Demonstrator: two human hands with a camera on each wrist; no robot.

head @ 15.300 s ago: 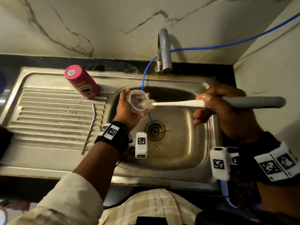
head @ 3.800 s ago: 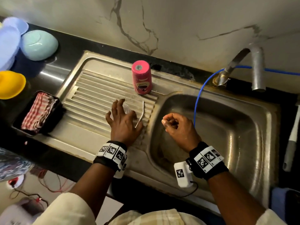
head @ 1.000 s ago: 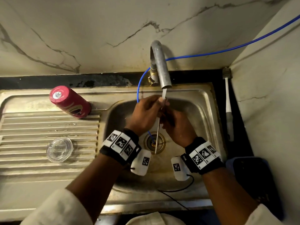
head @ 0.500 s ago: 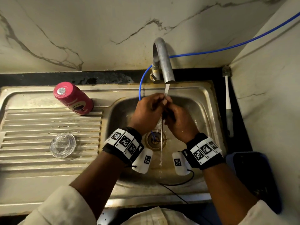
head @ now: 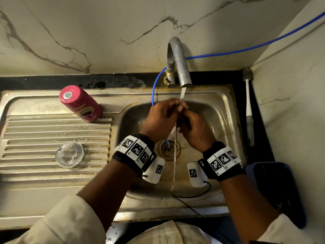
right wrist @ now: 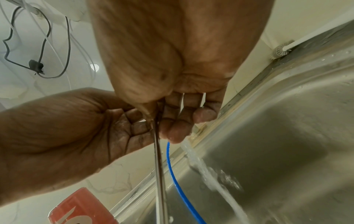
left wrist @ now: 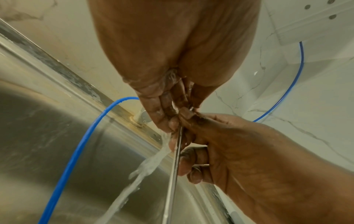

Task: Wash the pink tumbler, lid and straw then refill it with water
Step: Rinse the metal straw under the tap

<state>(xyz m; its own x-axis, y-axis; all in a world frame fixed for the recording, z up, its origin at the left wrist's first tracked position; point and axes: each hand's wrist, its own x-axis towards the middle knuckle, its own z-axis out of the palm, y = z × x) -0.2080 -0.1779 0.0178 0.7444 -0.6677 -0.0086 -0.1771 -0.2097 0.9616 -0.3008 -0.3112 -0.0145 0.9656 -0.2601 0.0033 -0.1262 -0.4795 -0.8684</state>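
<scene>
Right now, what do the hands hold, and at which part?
Both the left hand and right hand pinch the metal straw at its upper end.

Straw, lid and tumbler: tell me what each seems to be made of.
Straw: looks like metal, thin, grey and shiny, pinched by the left hand and right hand under the tap.
Lid: clear plastic, probably; the draining board's ribs show through it.
Tumbler: glossy pink coat with a print; the body beneath could be metal or plastic, I cannot tell.
</scene>
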